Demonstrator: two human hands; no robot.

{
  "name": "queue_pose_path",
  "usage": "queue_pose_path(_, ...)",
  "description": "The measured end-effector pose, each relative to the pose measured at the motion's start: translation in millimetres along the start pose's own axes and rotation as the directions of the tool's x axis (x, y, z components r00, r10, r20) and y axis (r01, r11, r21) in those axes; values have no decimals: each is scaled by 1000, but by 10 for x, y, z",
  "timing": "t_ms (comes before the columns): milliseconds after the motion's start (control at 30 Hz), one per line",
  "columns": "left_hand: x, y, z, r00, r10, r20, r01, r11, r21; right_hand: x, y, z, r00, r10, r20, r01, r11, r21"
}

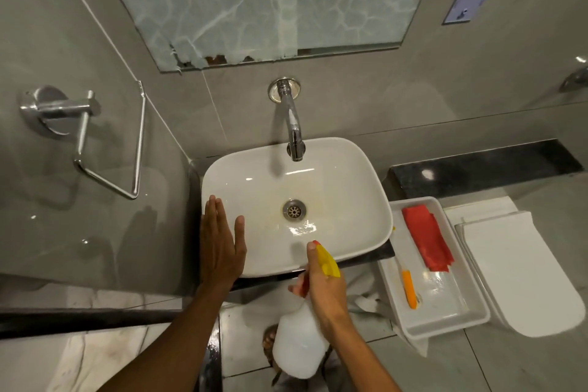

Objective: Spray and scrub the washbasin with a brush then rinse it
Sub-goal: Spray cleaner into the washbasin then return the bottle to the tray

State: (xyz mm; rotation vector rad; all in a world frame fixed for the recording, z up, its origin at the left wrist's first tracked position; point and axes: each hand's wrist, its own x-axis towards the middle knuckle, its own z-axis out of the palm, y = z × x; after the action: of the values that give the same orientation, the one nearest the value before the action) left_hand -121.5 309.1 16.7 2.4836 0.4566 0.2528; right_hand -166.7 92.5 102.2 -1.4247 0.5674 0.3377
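Observation:
A white washbasin (334, 168) sits below a chrome wall tap (294, 133), with yellowish staining around its metal drain (294, 209). My left hand (221, 246) lies flat and open on the basin's left rim. My right hand (327, 288) grips a translucent white spray bottle (299, 347) by its neck, and the yellow nozzle with a red tip (327, 261) points over the basin's front edge. An orange-handled brush (409, 288) lies in a white tray (471, 320) to the right of the basin.
A folded red cloth (426, 237) also lies in the tray. A white toilet lid (521, 277) is at the far right. A chrome towel holder (82, 137) juts from the left wall. A mirror (270, 0) hangs above the tap.

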Motion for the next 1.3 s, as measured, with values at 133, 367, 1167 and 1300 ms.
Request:
queue_pose_path(133,2,-7,2,1000,-9,6,9,1000,10,122,-134,-113,999,48,12,-49,988,146)
queue_pose_path(367,4,-10,17,1000,-19,13,19,1000,13,235,-93,-444,985,-78,-155,71,996,-49)
queue_pose_path(1167,-25,41,-17,998,-55,-14,53,995,-81,203,-376,383,974,33,226,8,984,-180)
queue_pose_path(1300,-21,18,-16,998,-60,-8,59,995,-82,326,-449,462,994,58,94,-46,990,-130)
